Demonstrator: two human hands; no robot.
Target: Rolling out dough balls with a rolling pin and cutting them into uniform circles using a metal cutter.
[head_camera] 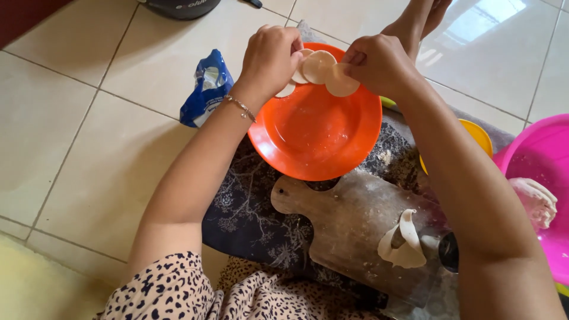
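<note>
Dough discs [320, 66] pinched by both hands' fingers [296, 50], seemingly above orange plate [320, 133].

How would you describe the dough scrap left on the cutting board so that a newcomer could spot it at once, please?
Start at the orange plate on the patterned dark cloth; just below it lies a wooden cutting board. Near the board's right end sits the dough scrap, a pale, ragged, folded strip, unlike the neat round discs held over the plate.

4 dough discs [319, 66] approx, 1 orange plate [314, 136], 1 board [349, 231], 2 hands [269, 59]
</note>
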